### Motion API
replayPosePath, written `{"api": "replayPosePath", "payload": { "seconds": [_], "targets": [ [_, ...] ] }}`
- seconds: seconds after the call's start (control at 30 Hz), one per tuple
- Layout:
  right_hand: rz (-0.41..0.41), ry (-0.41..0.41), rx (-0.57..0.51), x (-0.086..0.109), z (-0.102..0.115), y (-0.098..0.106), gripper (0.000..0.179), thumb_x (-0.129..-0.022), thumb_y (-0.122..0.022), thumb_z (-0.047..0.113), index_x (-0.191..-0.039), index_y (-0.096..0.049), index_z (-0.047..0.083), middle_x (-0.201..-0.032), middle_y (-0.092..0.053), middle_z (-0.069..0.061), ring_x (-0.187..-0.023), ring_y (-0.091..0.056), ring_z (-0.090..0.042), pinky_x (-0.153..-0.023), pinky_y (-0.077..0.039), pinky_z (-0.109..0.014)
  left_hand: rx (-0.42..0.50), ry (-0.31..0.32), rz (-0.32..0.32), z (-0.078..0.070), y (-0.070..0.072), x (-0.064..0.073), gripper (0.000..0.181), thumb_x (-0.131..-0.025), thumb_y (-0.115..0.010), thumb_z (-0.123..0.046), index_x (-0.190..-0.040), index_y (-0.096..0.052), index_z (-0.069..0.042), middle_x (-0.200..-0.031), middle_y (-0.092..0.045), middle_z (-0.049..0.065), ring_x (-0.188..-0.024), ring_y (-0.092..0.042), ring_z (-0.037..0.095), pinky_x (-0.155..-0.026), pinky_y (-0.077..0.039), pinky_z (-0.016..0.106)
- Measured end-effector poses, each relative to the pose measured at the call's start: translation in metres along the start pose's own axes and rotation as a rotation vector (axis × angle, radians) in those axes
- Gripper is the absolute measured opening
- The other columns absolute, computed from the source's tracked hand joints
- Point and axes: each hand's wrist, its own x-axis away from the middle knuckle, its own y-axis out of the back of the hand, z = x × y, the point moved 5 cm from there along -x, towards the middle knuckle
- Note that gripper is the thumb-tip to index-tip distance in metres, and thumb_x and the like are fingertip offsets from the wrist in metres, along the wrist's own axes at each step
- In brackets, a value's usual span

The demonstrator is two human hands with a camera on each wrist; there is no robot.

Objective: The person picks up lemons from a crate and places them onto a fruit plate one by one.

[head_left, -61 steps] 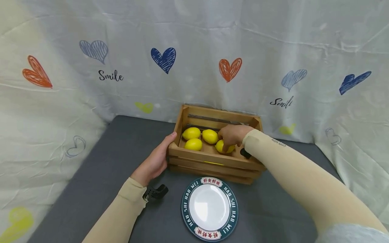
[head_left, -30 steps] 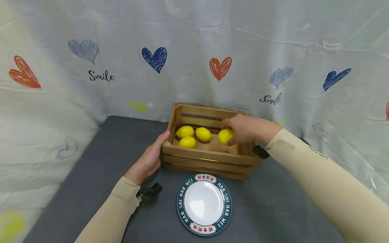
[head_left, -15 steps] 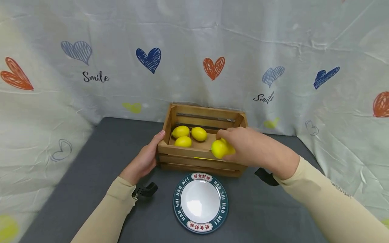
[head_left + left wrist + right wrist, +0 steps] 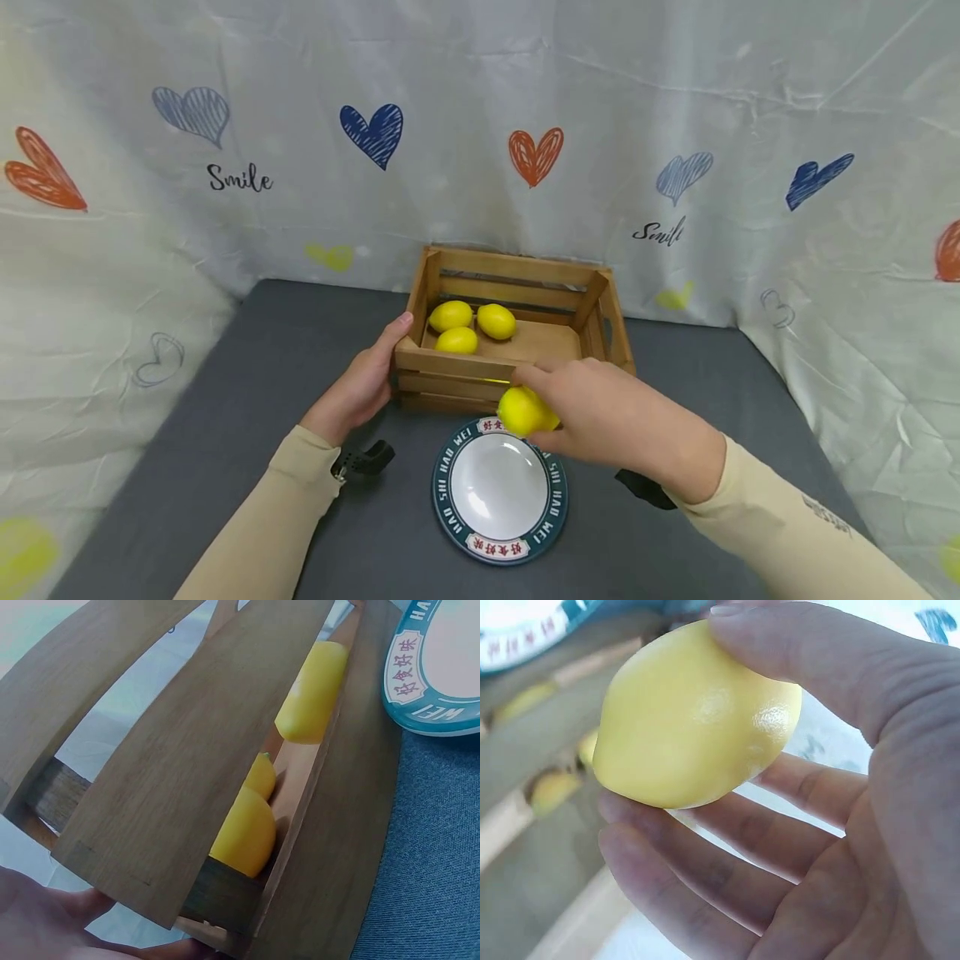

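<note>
Near the plate (image 4: 498, 492), lemon (image 4: 522, 411) in right hand (image 4: 600, 408), left hand (image 4: 360, 387) round crate end (image 4: 420, 361).

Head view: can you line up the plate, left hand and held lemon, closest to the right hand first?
1. Held lemon: in the right hand.
2. Plate: lower left of that hand.
3. Left hand: farther left, at the crate's end.

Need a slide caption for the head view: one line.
Right hand holds a lemon near the plate; left hand grips the wooden crate with three more lemons inside.
</note>
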Motion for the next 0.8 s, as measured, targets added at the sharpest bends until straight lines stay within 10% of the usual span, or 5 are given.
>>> {"api": "replayPosePath", "payload": {
  "seconds": [0.8],
  "targets": [
    [0.105, 0.034, -0.085, -0.041, 0.006, -0.098, 0.047, -0.089, -0.090, 0.032, -0.129, -0.071, 0.016, -0.110, -0.075, 0.000, -0.080, -0.060, -0.011, -0.077, -0.056, -0.030, 0.006, 0.003, 0.004, 0.000, 0.000, 0.000, 0.099, -0.104, -0.039, -0.078, -0.176, -0.001, -0.022, -0.183, 0.001, 0.011, -0.168, -0.008, 0.037, -0.128, -0.007, 0.078]
  ]
}}
